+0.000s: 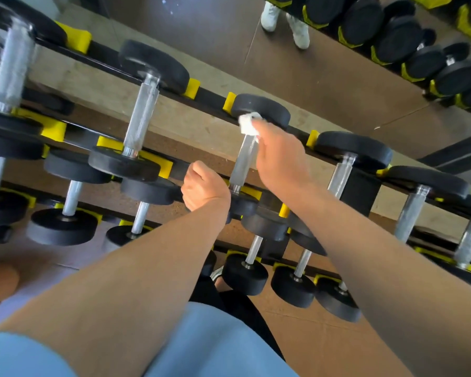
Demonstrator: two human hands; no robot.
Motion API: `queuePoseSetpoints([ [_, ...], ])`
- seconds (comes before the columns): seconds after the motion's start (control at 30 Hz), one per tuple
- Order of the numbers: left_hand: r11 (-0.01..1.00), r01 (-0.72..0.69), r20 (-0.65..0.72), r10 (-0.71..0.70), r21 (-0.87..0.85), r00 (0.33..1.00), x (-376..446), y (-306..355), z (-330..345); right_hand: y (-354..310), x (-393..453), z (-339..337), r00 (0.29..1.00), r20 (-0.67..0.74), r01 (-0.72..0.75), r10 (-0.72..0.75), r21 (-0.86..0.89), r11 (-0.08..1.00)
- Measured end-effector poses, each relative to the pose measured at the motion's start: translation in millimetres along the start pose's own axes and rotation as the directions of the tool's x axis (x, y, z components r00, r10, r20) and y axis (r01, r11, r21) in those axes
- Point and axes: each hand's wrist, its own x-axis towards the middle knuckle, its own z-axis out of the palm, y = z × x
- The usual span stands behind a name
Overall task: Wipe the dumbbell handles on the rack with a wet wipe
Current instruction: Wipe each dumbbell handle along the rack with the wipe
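two hands (280, 156), one wet wipe (247, 126)

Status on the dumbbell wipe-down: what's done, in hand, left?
Done: cannot tell; no handle looks visibly wiped. In hand: the right hand pinches the white wet wipe at the far end of a top-row dumbbell handle; the left hand is curled near that dumbbell's near end. Left: possibly the neighbouring handle and the lower rows.
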Motion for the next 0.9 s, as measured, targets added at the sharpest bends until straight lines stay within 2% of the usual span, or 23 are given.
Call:
queuePoseSetpoints([
  [0.03,1.000,-0.001,-0.005,0.001,-0.005,1.000,0.4,-0.1,-0.1,9.1,3.5,12.9,0.985,0.091,0.153,-0.147,-0.070,0.986],
  [0.1,1.000,-0.003,-0.019,0.003,-0.023,1.000,2.4,-0.5,0.1,27.4,0.5,34.0,0.914,0.319,0.311,-0.250,-0.157,0.937],
  [0.2,1.000,-0.014,-0.018,0.014,-0.008,1.000,6.3,-2.1,1.2,26.2,-26.3,36.6,0.862,0.446,0.318,-0.241,-0.107,0.942],
  [0.23,1.000,-0.017,-0.010,0.017,0.016,1.000,7.0,-2.9,1.5,21.9,-38.9,36.7,0.865,0.457,0.260,-0.207,-0.054,0.964],
  [0.3,0.999,-0.011,0.003,0.011,0.049,1.000,8.3,-5.6,2.8,12.4,-61.3,34.0,0.893,0.444,0.041,-0.079,0.093,0.995],
  [0.37,0.999,-0.010,0.008,0.010,0.050,1.000,9.8,-6.3,3.4,8.0,-68.4,32.9,0.886,0.459,-0.177,0.061,0.214,0.961],
  [0.47,0.999,-0.025,0.006,0.025,0.033,1.000,8.0,-6.3,4.4,10.2,-54.5,14.6,0.856,0.495,-0.304,0.152,0.243,0.921],
  [0.53,0.999,-0.043,-0.011,0.042,-0.005,0.999,5.5,-6.1,4.0,9.9,-41.8,-2.2,0.873,0.440,-0.358,0.210,0.288,0.888],
  [0.6,0.999,-0.024,-0.012,0.024,-0.024,1.000,4.7,-6.4,3.6,8.8,-28.6,-13.9,0.936,0.285,-0.286,0.205,0.279,0.917],
  [0.67,0.999,-0.010,-0.010,0.010,-0.032,1.000,4.9,-5.8,3.6,1.8,-17.2,-15.2,0.989,0.139,-0.082,0.057,0.181,0.980],
  [0.7,0.999,-0.009,-0.014,0.008,-0.036,1.000,5.0,-4.8,2.9,0.9,-11.9,-10.5,0.991,0.117,0.049,-0.059,0.086,0.995],
  [0.77,0.999,-0.017,-0.033,0.016,-0.033,0.999,5.1,-4.0,2.1,10.1,-5.2,9.6,0.941,0.251,0.263,-0.227,-0.119,0.958],
  [0.8,0.999,-0.022,-0.039,0.021,-0.031,0.999,6.0,-4.3,2.3,16.4,-7.6,19.4,0.908,0.343,0.311,-0.241,-0.165,0.936],
  [0.9,0.999,-0.021,-0.037,0.020,-0.045,0.999,9.8,-7.1,4.7,25.6,-33.7,39.5,0.880,0.434,0.260,-0.194,-0.096,0.961],
])
